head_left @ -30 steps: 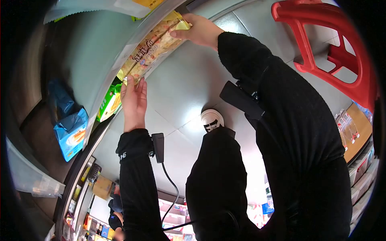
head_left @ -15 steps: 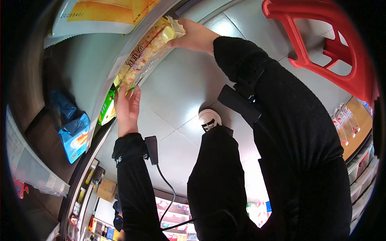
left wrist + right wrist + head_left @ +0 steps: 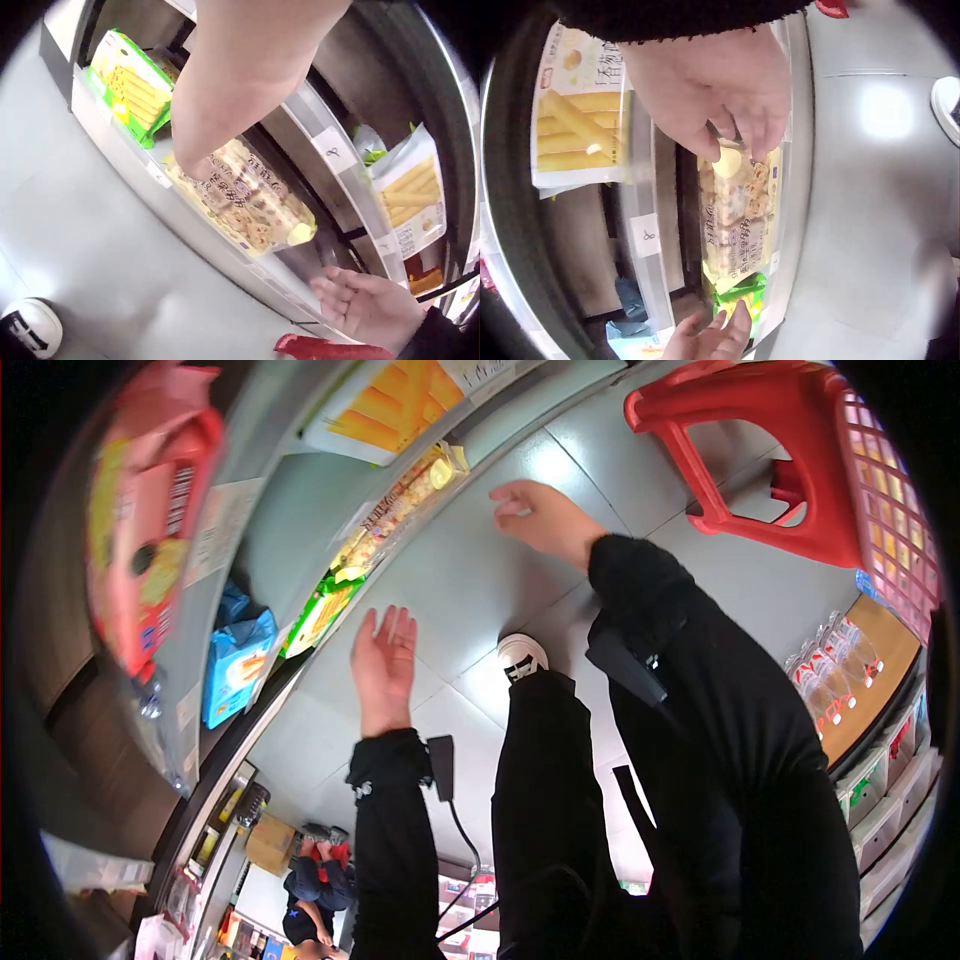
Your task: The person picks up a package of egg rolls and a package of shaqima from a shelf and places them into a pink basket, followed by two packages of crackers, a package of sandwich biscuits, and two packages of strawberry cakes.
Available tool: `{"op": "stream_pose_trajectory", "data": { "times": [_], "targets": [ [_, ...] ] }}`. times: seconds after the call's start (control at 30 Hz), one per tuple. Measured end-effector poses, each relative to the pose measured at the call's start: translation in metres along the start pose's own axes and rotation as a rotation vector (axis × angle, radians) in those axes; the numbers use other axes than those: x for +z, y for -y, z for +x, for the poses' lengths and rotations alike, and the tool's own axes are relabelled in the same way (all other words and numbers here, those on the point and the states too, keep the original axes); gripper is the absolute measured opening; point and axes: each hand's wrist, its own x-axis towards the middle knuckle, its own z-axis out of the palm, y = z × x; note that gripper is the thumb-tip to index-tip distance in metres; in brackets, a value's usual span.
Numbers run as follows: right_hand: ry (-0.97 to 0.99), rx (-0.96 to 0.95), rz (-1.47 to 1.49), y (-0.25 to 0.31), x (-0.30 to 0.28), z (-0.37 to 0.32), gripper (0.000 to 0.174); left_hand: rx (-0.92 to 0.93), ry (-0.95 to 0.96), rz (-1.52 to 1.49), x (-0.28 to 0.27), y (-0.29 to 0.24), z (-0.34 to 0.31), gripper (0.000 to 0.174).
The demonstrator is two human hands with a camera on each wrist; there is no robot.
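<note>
I had a floor [image 3: 450, 590] of glossy grey tiles in the head view, with thin dark joints and bright patches of reflected light. The room was a narrow, shop-like place, bent round by the lens. Beside the floor ran a curved shelf [image 3: 105, 139] with a pale front edge, and one long clear-wrapped snack pack [image 3: 400, 505] lay along it, just behind that edge. One green pack [image 3: 323, 615] sat at its end, close beside it.

On the neighbouring tier I counted two blue packs [image 3: 238, 670], one partly behind the other, and one large pack picturing yellow sticks [image 3: 392, 402]. A tag [image 3: 335, 150] there read 8. One red pack [image 3: 155, 550] was nearest the camera at the left, blurred.

The left hand [image 3: 385, 665] was palm up near the green pack, its fingers slightly spread and relaxed, pinching nothing. The right hand [image 3: 550, 525] was near the far end of the snack pack, its fingers loosely bent and holding nothing. I could see gaps between both hands and the snack pack in the head view.

Across the floor I had one red plastic stool [image 3: 700, 470] and one pink basket [image 3: 890, 510] beside it. Several clear bottles [image 3: 825, 670] lay on a wood-coloured surface [image 3: 875, 705]; they overlapped too much for me to count. I saw one shoe [image 3: 522, 656], one brown carton [image 3: 270, 844] and, beyond it, one other person [image 3: 320, 890].
</note>
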Motion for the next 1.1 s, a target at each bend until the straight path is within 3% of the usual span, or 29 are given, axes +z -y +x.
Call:
{"op": "stream_pose_trajectory", "data": {
  "times": [0.07, 0.2, 0.43, 0.8, 1.1],
  "targets": [
    [-0.062, -0.020, 0.239, 0.008, 0.003, -0.025, 0.036, -0.052, 0.034, -0.070, -0.001, 0.005, -0.022, 0.028],
    [-0.100, 0.005, 0.420, 0.040, 0.015, -0.083, 0.032, -0.164, 0.161, -0.120, 0.005, 0.006, -0.094, 0.029],
    [-0.016, 0.068, 0.695, 0.078, 0.045, -0.158, 0.027, -0.138, 0.235, -0.076, -0.003, -0.011, -0.165, 0.031],
    [-0.079, 0.051, 0.887, 0.096, 0.055, -0.220, 0.028, -0.070, 0.276, 0.078, -0.021, -0.032, -0.205, 0.033],
    [-0.111, -0.020, 0.901, 0.082, 0.006, -0.232, 0.024, -0.070, 0.307, 0.092, 0.012, -0.006, -0.213, 0.030]
  ]
}}
